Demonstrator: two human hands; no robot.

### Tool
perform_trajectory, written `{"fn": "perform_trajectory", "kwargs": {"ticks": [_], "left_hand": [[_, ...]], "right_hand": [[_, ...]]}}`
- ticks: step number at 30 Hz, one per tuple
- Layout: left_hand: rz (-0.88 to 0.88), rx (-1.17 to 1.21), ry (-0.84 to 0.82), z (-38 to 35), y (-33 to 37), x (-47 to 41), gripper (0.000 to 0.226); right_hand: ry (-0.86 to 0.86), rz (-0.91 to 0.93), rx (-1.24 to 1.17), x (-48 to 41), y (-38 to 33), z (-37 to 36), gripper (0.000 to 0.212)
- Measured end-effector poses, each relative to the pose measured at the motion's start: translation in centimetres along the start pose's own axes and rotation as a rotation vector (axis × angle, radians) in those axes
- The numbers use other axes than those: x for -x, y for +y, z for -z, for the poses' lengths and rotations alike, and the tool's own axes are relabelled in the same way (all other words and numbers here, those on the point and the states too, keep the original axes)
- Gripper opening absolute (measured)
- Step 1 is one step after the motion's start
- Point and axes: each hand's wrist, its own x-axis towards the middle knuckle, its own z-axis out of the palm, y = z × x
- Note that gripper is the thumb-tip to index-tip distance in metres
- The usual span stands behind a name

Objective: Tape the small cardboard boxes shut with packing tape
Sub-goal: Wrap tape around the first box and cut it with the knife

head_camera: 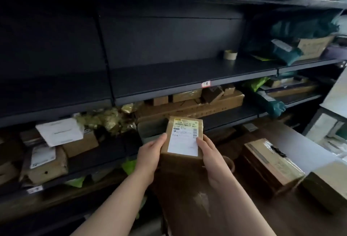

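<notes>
Cardboard box (183,138) — one, two hands

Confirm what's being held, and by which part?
A small labelled cardboard box, held by both hands: left hand grips its left side, right hand its right side.

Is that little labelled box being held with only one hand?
No, the left hand and the right hand both hold the small labelled box, one on each side.

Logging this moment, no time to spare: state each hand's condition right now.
Left hand: grips the small cardboard box by its left side.
Right hand: grips the same box by its right side.
</notes>
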Motion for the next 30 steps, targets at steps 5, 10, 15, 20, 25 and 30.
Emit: {"fn": "perform_trajectory", "kwargs": {"ticks": [5,10,15,20,25,30], "left_hand": [[-0.072,0.074,0.161,8.2,1.7,1.5,0.027],[-0.112,0.165,0.319,17.7,3.0,3.3,0.031],[-0.178,0.198,0.465,27.6,4.4,6.4,0.036],[-0.224,0.186,0.616,37.4,5.7,10.2,0.035],[-0.235,0.222,0.705,46.3,6.5,13.1,0.023],[-0.251,0.266,0.778,53.7,7.1,14.0,0.028]], "right_hand": [[-0.152,0.021,0.116,0.4,-0.3,-8.3,0.054],[-0.289,0.044,0.255,2.1,0.0,-18.3,0.057],[-0.438,0.106,0.349,5.1,1.1,-28.7,0.054],[-0.559,0.126,0.41,8.7,3.1,-39.3,0.054],[-0.677,0.124,0.5,11.9,5.0,-48.6,0.058],[-0.812,0.154,0.569,13.7,5.8,-57.0,0.055]]}}
